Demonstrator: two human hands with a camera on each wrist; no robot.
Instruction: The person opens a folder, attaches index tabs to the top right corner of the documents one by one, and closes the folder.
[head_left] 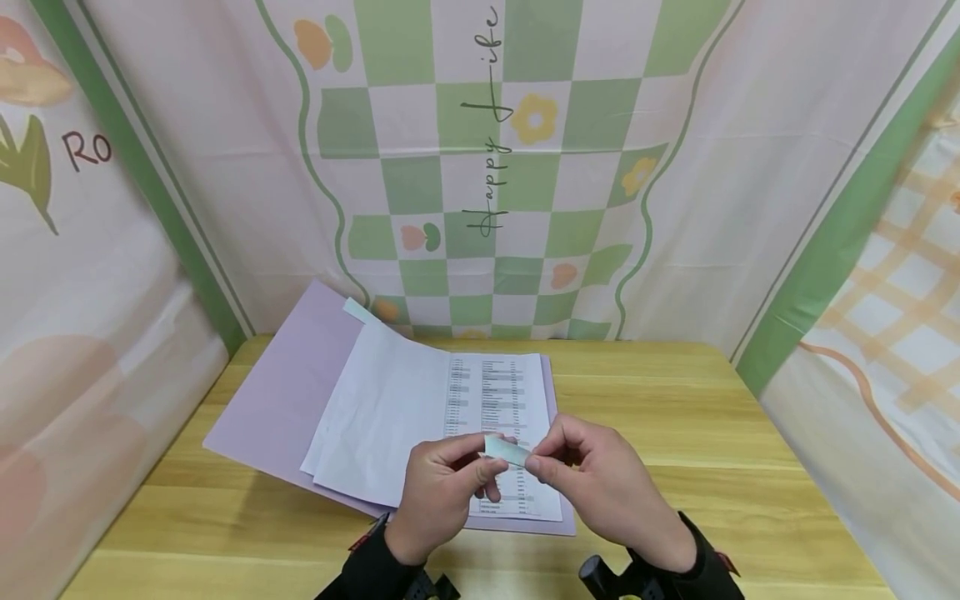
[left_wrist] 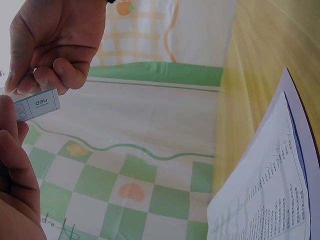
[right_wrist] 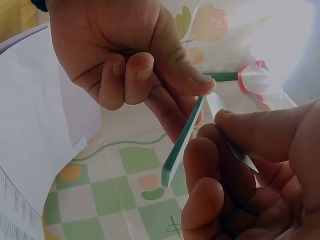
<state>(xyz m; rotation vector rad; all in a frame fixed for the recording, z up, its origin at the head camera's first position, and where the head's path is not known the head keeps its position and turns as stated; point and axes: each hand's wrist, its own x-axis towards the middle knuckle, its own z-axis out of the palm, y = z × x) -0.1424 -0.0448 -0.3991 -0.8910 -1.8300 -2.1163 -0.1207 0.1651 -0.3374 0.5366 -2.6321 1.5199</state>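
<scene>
held up over an open lilac folder (head_left: pixel 277 392), between the hands: a small pad of sticky notes (right_wrist: pixel 182 145), green along one edge, with dark print on one face in the left wrist view. pinched near one end between thumb and fingertips of the left hand (head_left: pixel 442 492), with a narrow grip round the pad. pinching a thin pale slip (right_wrist: pixel 245 157) just beside the pad with thumb and finger of the right hand (head_left: pixel 600 479), narrow as well; cannot tell whether joined to the pad. lying below on the wooden tabletop (head_left: pixel 660 400), with the folder: a printed sheet (head_left: pixel 501 392) on the right side, partly behind the fingers, and white sheets (head_left: pixel 382 425) on the left, with a pale tab (head_left: pixel 360 311) at the far corner. hanging behind: a green-and-white checked curtain (head_left: pixel 487 167). ending at the wrists: black sleeves (head_left: pixel 375 575).
</scene>
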